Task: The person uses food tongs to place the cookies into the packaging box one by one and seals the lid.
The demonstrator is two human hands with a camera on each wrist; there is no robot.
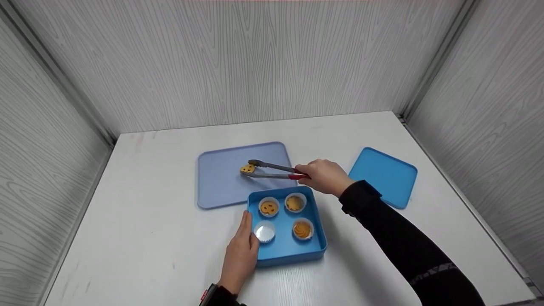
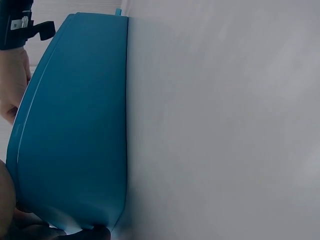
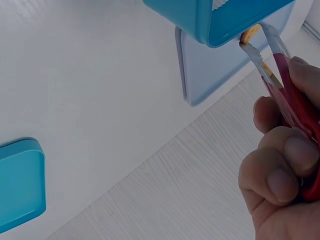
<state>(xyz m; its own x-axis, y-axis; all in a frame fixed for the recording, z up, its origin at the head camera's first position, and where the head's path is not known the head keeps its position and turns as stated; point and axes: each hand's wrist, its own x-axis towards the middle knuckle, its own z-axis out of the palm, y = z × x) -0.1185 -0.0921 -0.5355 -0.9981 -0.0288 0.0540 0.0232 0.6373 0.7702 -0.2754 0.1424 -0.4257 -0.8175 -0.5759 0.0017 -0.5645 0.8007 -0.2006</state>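
My right hand (image 1: pixel 325 175) grips tongs (image 1: pixel 276 176) by their red handles, seen close up in the right wrist view. A small yellow cookie (image 1: pixel 247 168) with dark spots is pinched at the tongs' tips, over the lavender tray (image 1: pixel 216 193). My left hand (image 1: pixel 241 250) rests against the left side of a blue box (image 1: pixel 289 258), its fingers straight along the wall and its thumb at the rim. Inside are a spotted cookie (image 1: pixel 268 208), a plain cookie (image 1: pixel 294 203) and a swirled cookie (image 1: pixel 302 230), each in a white paper cup. Another white cup (image 1: pixel 264 232) stands front left, holding nothing.
A flat blue lid or tray (image 1: pixel 384 176) lies at the right of the white table (image 1: pixel 148 238), beyond my right forearm. Wood-grain panels (image 1: pixel 238 63) enclose the table at the back and both sides. The box stands at the lavender tray's near edge.
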